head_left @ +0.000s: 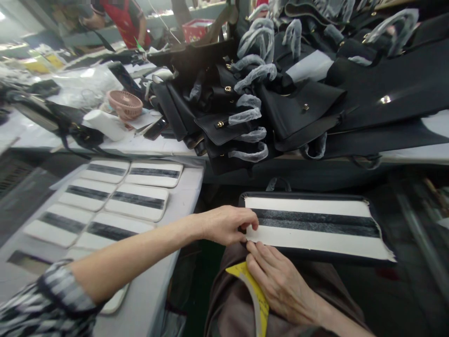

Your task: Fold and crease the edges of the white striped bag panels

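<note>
A black bag (321, 252) lies across my lap, its upturned face covered by a white panel (322, 242) with dark stripes along the middle. A plastic-wrapped handle (278, 183) shows behind it. At the bag's left end, my left hand (233, 225) is closed, fingers curled and pinching the near-left corner. Just below, my right hand (280, 281) is closed on the near edge by the same corner; its thumb is hidden. Under the right hand, on my thigh, is a curved yellow piece (257, 292) with a pale edge. The fingertips cover the corner itself.
Left, a pale table (184, 187) bears several white panels (135, 201) with dark stripes. Ahead, a workbench (185, 149) holds piled black bags (305, 107) with plastic-wrapped handles, a pink fan (125, 104) and a white roll (103, 125). A person in red (124, 21) stands beyond.
</note>
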`<state>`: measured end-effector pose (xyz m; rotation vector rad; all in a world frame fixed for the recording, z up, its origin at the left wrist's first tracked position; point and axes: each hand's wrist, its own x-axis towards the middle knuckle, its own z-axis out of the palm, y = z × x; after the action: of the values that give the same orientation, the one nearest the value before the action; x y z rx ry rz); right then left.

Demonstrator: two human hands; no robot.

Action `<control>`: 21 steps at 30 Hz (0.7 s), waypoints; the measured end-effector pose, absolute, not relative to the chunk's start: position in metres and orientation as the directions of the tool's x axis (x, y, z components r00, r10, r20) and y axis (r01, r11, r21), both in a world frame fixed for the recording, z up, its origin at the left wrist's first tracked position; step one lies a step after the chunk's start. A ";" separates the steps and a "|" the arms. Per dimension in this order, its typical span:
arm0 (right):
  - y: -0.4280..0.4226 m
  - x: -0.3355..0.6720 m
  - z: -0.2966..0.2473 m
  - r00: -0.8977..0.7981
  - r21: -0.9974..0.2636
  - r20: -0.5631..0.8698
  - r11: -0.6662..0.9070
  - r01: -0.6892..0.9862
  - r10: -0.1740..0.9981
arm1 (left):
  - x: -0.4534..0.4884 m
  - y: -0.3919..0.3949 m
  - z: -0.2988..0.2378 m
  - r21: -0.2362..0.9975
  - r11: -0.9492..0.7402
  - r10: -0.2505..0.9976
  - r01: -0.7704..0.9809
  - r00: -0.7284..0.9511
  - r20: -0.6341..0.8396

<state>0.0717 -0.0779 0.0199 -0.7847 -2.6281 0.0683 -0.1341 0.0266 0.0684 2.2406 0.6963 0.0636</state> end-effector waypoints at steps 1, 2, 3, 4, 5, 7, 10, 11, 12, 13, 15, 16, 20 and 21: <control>-0.079 0.072 0.019 -0.763 -0.156 0.358 0.840 0.519 0.538 | -0.138 0.020 0.065 0.713 -0.525 0.557 0.466 0.821 -0.126; -0.079 0.073 0.019 -0.763 -0.158 0.359 0.840 0.518 0.538 | -0.142 0.012 0.060 0.729 -0.489 0.630 0.479 0.772 -0.084; -0.079 0.073 0.019 -0.763 -0.164 0.358 0.841 0.516 0.538 | -0.144 0.003 0.054 0.749 -0.439 0.711 0.496 0.701 -0.047; -0.079 0.073 0.019 -0.764 -0.171 0.356 0.841 0.513 0.538 | -0.146 -0.006 0.046 0.777 -0.373 0.792 0.507 0.610 -0.017; -0.079 0.073 0.019 -0.763 -0.178 0.359 0.841 0.510 0.538 | -0.146 -0.016 0.038 0.811 -0.295 0.862 0.505 0.507 -0.001; -0.079 0.073 0.019 -0.753 -0.195 0.375 0.840 0.506 0.541 | -0.143 -0.034 0.019 0.893 -0.117 0.950 0.435 0.311 -0.027; -0.079 0.074 0.018 -0.737 -0.228 0.393 0.834 0.502 0.550 | -0.132 -0.054 -0.004 0.980 0.146 0.970 0.139 0.174 -0.169; -0.079 0.075 0.018 -0.730 -0.235 0.403 0.833 0.501 0.553 | -0.126 -0.058 -0.010 0.977 0.212 0.962 0.014 0.171 -0.212; -0.078 0.075 0.017 -0.723 -0.239 0.412 0.831 0.502 0.555 | -0.121 -0.062 -0.014 0.960 0.260 0.954 -0.106 0.179 -0.239; -0.078 0.075 0.017 -0.714 -0.241 0.426 0.831 0.502 0.555 | -0.116 -0.066 -0.017 0.935 0.286 0.951 -0.212 0.181 -0.250; -0.078 0.074 0.016 -0.695 -0.238 0.459 0.830 0.504 0.554 | -0.105 -0.072 -0.021 0.884 0.275 0.961 -0.379 0.144 -0.237; -0.077 0.074 0.016 -0.685 -0.240 0.471 0.828 0.507 0.556 | -0.101 -0.074 -0.023 0.862 0.255 0.967 -0.438 0.112 -0.230; -0.076 0.074 0.016 -0.651 -0.297 0.476 0.805 0.514 0.591 | -0.088 -0.081 -0.026 0.824 0.212 0.968 -0.525 -0.002 -0.250; -0.076 0.075 0.015 -0.646 -0.321 0.468 0.798 0.511 0.602 | -0.085 -0.082 -0.025 0.832 0.205 0.967 -0.515 -0.028 -0.255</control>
<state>0.0749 -0.0762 0.0147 -0.8230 -2.4157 0.2137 -0.0851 -0.0818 -0.0255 0.5968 0.9787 1.3047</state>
